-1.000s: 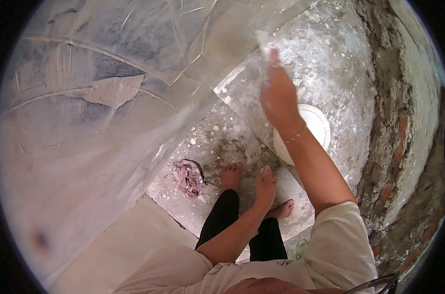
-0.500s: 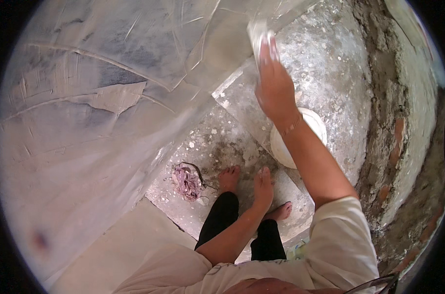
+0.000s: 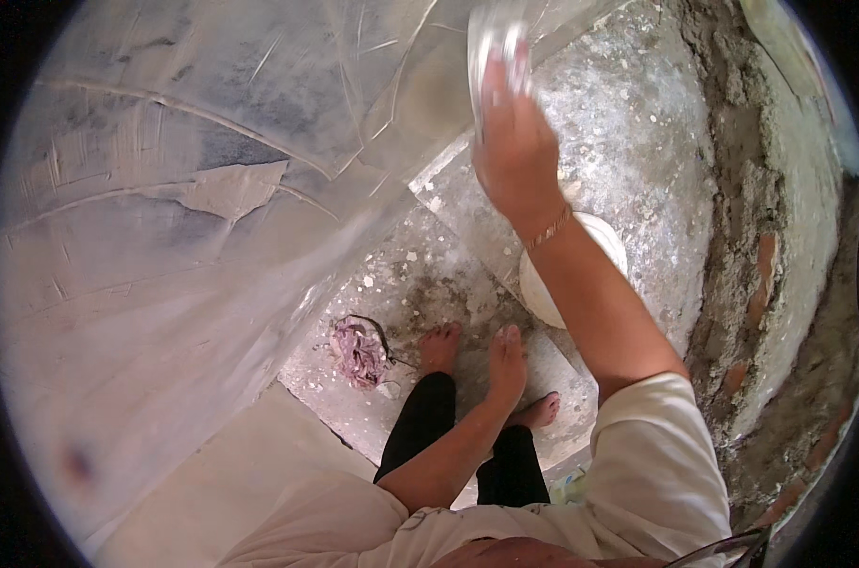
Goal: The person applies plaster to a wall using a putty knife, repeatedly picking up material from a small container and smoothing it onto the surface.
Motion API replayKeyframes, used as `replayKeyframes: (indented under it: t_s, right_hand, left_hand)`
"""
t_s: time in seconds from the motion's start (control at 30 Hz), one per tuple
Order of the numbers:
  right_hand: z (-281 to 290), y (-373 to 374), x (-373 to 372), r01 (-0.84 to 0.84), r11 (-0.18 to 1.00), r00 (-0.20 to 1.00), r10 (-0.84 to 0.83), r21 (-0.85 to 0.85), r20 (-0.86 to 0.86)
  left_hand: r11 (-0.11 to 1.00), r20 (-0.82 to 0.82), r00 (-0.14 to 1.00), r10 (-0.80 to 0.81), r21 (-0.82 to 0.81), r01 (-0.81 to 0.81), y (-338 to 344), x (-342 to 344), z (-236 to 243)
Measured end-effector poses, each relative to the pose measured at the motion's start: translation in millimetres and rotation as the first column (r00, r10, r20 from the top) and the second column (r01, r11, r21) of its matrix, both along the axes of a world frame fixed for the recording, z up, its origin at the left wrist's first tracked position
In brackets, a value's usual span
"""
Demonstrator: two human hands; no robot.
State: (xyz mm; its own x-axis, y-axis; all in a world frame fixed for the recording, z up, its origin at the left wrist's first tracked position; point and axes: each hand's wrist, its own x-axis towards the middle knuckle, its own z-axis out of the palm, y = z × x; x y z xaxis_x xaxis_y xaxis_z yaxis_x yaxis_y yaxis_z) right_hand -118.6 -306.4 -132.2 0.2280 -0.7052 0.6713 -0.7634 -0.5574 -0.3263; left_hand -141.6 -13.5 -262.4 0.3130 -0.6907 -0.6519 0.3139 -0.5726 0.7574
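Note:
My right hand (image 3: 518,142) is raised against the plaster-coated wall (image 3: 212,284). Its fingers, smeared white and blurred by motion, are closed on a flat, pale, blade-like tool (image 3: 479,57) whose exact kind I cannot make out. The tool's blurred edge lies along the wall surface near the top of the view. Low in front of my body hangs my left hand (image 3: 508,367), its fingers stretched out together and nothing visible in them. Ridges, cracks and a raised pale patch (image 3: 235,189) mark the coating on the wall.
A round white bucket (image 3: 590,260) stands on the spattered floor, partly behind my right forearm. Left of my bare feet (image 3: 441,346) lies a crumpled purplish bundle (image 3: 360,352) with a dark strand. Along the right runs a rough, broken masonry edge (image 3: 746,237) with exposed reddish brick.
My right hand has moved slightly up and to the left along the wall with the pale tool, which now looks more blurred. My left hand has barely shifted.

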Motion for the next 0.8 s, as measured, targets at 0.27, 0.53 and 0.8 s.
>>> replayKeyframes:
  t_s: [0.27,0.53,0.8]
  right_hand:
    - [19,6,-32,0.172,0.975,0.975,-0.189,0.140,0.118]
    - [42,-40,-23,0.144,0.988,0.976,-0.135,-0.047,0.171]
    - [9,-31,-57,0.177,0.980,0.984,-0.177,-0.092,0.007]
  left_hand:
    - [0.988,-0.064,0.997,0.053,0.151,-0.043,4,4,19]
    - [0.997,-0.114,0.994,0.007,0.076,0.002,3,-2,9]
    - [0.989,-0.064,0.998,0.013,0.148,-0.003,2,7,20]
